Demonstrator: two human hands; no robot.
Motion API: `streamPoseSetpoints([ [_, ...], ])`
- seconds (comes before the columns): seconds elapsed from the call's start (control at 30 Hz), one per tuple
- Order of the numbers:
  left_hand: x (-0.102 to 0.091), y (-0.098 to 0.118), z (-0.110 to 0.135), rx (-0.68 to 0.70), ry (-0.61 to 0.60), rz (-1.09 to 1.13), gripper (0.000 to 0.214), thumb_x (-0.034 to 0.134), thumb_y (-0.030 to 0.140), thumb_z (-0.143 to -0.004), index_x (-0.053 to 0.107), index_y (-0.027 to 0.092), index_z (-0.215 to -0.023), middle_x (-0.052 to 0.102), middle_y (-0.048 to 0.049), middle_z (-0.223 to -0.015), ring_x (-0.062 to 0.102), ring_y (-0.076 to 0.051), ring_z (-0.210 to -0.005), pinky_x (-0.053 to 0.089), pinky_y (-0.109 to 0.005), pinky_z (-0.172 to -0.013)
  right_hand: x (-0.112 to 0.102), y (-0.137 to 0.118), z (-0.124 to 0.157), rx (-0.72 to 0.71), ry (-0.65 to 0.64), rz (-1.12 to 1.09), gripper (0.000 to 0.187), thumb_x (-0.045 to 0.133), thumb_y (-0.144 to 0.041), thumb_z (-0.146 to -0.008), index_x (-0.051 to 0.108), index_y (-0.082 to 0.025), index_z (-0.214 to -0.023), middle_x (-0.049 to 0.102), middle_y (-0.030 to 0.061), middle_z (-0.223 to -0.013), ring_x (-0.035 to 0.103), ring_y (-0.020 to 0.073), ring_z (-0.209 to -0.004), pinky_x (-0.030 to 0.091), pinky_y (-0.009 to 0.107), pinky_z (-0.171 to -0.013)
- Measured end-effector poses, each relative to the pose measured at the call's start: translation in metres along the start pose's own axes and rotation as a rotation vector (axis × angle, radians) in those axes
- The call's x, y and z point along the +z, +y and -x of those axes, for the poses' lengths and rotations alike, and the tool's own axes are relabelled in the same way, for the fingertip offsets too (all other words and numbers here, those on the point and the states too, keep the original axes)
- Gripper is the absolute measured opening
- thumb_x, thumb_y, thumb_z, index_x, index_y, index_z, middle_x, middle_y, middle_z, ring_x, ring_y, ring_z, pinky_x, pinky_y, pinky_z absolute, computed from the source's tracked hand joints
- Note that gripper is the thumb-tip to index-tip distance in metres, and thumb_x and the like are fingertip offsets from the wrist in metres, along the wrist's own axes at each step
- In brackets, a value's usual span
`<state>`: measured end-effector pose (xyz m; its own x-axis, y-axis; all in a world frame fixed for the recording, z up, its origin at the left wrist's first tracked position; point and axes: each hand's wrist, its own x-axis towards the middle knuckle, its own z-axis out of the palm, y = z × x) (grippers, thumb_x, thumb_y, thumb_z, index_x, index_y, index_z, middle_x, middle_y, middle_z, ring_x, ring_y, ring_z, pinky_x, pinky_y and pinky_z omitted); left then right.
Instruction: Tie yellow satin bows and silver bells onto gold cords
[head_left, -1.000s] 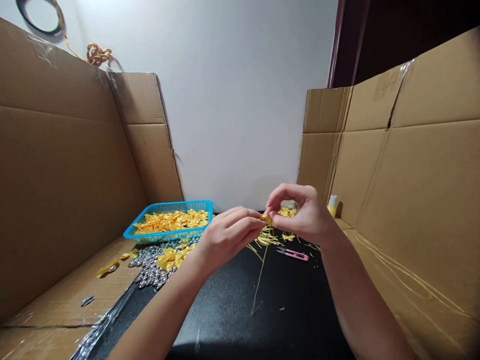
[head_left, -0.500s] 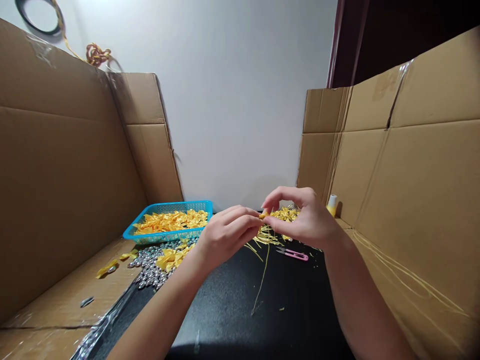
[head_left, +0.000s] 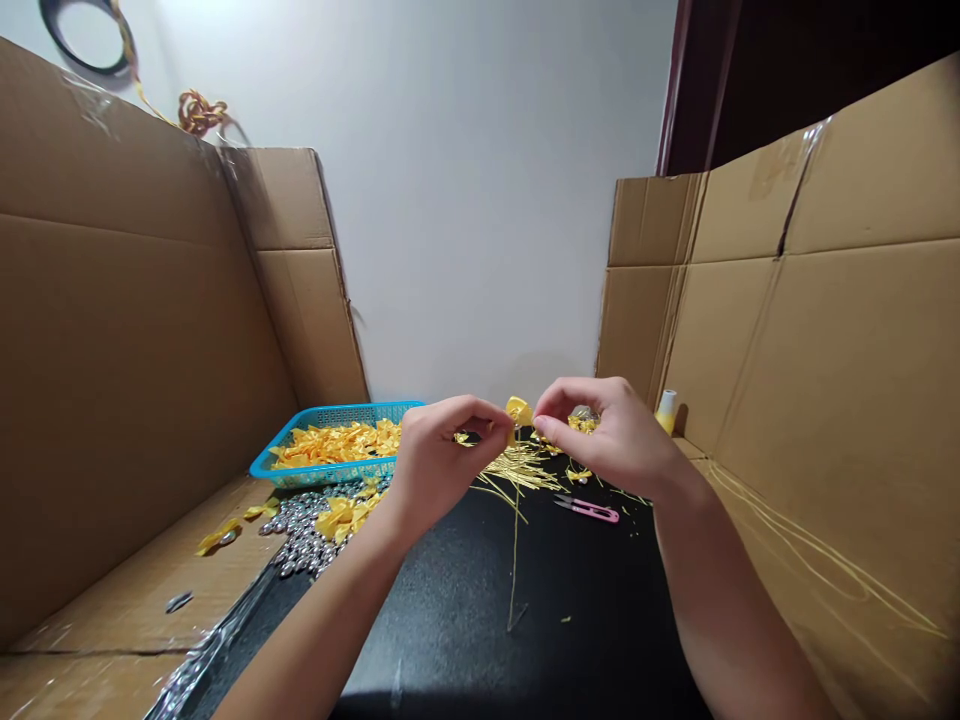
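Observation:
My left hand (head_left: pixel 454 450) pinches a small yellow ribbon piece (head_left: pixel 518 410) between thumb and forefinger, above the middle of the black tabletop (head_left: pixel 480 620). A thin yellow thread (head_left: pixel 514 560) hangs from about that spot down to the table. Close by on the right, my right hand (head_left: pixel 600 430) is closed in a pinch, its fingertips a little apart from the ribbon piece. Whatever sits between those fingertips is too small to make out. Beneath and behind the hands lie cut yellow strings (head_left: pixel 529 470) in a bundle.
A blue basket (head_left: pixel 262 470) of yellow ribbon pieces stands back left. Before it are silver beads (head_left: pixel 300 535) and loose yellow ribbon (head_left: pixel 345 517). Pink thread snips (head_left: pixel 592 510) lie right of the strings. A thread spool (head_left: pixel 665 410) stands behind. Cardboard walls (head_left: pixel 840 350) flank both sides.
My hands have drawn slightly apart at the fingertips. The yellow ribbon piece now shows upright beside my left fingertips, and the left fingers have curled in more.

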<state>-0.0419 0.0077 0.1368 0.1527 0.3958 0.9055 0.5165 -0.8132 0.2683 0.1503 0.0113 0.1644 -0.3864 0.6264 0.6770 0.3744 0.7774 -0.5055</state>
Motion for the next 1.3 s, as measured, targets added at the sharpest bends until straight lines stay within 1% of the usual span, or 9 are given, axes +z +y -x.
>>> streamPoseSetpoints([
  [0.13, 0.0, 0.002, -0.001, -0.069, 0.022, 0.009, 0.008, 0.067, 0.011, -0.073, 0.068, 0.018, -0.069, 0.071, 0.0022, -0.06, 0.065, -0.01, -0.052, 0.054, -0.02, -0.049, 0.003, 0.008, -0.006, 0.157, -0.244, -0.128, 0.008, 0.065, -0.022, -0.076, 0.069, -0.015, -0.078, 0.069, 0.0037, -0.075, 0.062, 0.015, -0.072, 0.048, 0.027, -0.067],
  [0.3, -0.003, 0.002, -0.002, -0.055, 0.026, -0.064, 0.008, 0.067, 0.012, -0.074, 0.067, 0.018, -0.069, 0.069, 0.0028, -0.056, 0.064, -0.009, -0.049, 0.054, -0.02, -0.049, 0.022, 0.03, -0.02, 0.253, -0.543, -0.662, 0.028, 0.069, -0.04, -0.078, 0.066, -0.015, -0.092, 0.068, 0.0038, -0.088, 0.064, 0.0127, -0.084, 0.049, 0.027, -0.081],
  [0.43, -0.006, 0.002, -0.002, -0.069, 0.063, -0.072, 0.004, 0.067, 0.014, -0.075, 0.066, 0.018, -0.076, 0.07, 0.0016, -0.063, 0.065, -0.01, -0.054, 0.055, -0.021, -0.052, 0.034, 0.048, -0.025, 0.289, -0.62, -0.874, 0.034, 0.068, -0.049, -0.079, 0.062, -0.016, -0.087, 0.055, -0.0058, -0.059, 0.056, 0.0074, -0.058, 0.05, 0.025, -0.072],
  [0.53, -0.007, 0.002, -0.002, -0.091, 0.104, -0.013, 0.014, 0.068, 0.014, -0.075, 0.064, 0.018, -0.087, 0.071, 0.0012, -0.068, 0.066, -0.01, -0.056, 0.056, -0.021, -0.054, 0.031, 0.055, -0.025, 0.239, -0.63, -0.936, 0.032, 0.063, -0.047, -0.085, 0.058, -0.016, -0.076, 0.033, -0.0125, -0.046, 0.034, 0.0038, -0.042, 0.049, 0.025, -0.068],
  [0.6, -0.007, 0.001, -0.002, -0.107, 0.126, 0.03, 0.018, 0.069, 0.014, -0.074, 0.063, 0.019, -0.091, 0.071, 0.0014, -0.068, 0.066, -0.009, -0.055, 0.055, -0.02, -0.053, 0.024, 0.056, -0.023, 0.179, -0.627, -0.935, 0.033, 0.061, -0.046, -0.086, 0.057, -0.016, -0.073, 0.037, -0.0109, -0.05, 0.029, 0.0034, -0.043, 0.045, 0.022, -0.061],
  [0.7, -0.007, 0.0, -0.001, -0.121, 0.15, 0.068, 0.018, 0.07, 0.015, -0.074, 0.062, 0.02, -0.09, 0.071, 0.0014, -0.068, 0.065, -0.009, -0.055, 0.055, -0.02, -0.053, 0.013, 0.05, -0.02, 0.116, -0.622, -0.83, 0.033, 0.061, -0.044, -0.087, 0.058, -0.015, -0.072, 0.048, -0.0051, -0.06, 0.031, 0.0045, -0.047, 0.03, 0.02, -0.047],
  [0.77, -0.007, 0.0, 0.0, -0.137, 0.151, 0.089, 0.018, 0.07, 0.015, -0.074, 0.063, 0.02, -0.089, 0.071, 0.0014, -0.068, 0.064, -0.009, -0.055, 0.056, -0.021, -0.053, 0.007, 0.044, -0.019, 0.089, -0.611, -0.716, 0.033, 0.059, -0.043, -0.087, 0.059, -0.014, -0.071, 0.049, -0.0037, -0.062, 0.033, 0.0057, -0.05, 0.025, 0.021, -0.046],
  [0.97, -0.008, 0.0, -0.001, -0.201, 0.141, 0.201, 0.015, 0.071, 0.015, -0.074, 0.062, 0.02, -0.086, 0.07, 0.0014, -0.066, 0.064, -0.009, -0.055, 0.056, -0.02, -0.052, 0.001, 0.033, -0.017, -0.023, -0.545, -0.417, 0.03, 0.054, -0.038, -0.09, 0.06, -0.016, -0.07, 0.05, -0.0022, -0.065, 0.042, 0.0096, -0.063, 0.035, 0.024, -0.061],
  [1.3, -0.01, 0.002, -0.002, -0.207, 0.03, 0.371, 0.013, 0.068, 0.017, -0.078, 0.057, 0.022, -0.082, 0.064, 0.0027, -0.062, 0.06, -0.008, -0.052, 0.054, -0.02, -0.048, -0.006, 0.034, -0.015, -0.062, -0.412, -0.355, 0.037, 0.052, -0.041, -0.088, 0.051, -0.018, -0.06, 0.039, -0.0047, -0.057, 0.032, 0.0086, -0.054, 0.027, 0.024, -0.051],
])
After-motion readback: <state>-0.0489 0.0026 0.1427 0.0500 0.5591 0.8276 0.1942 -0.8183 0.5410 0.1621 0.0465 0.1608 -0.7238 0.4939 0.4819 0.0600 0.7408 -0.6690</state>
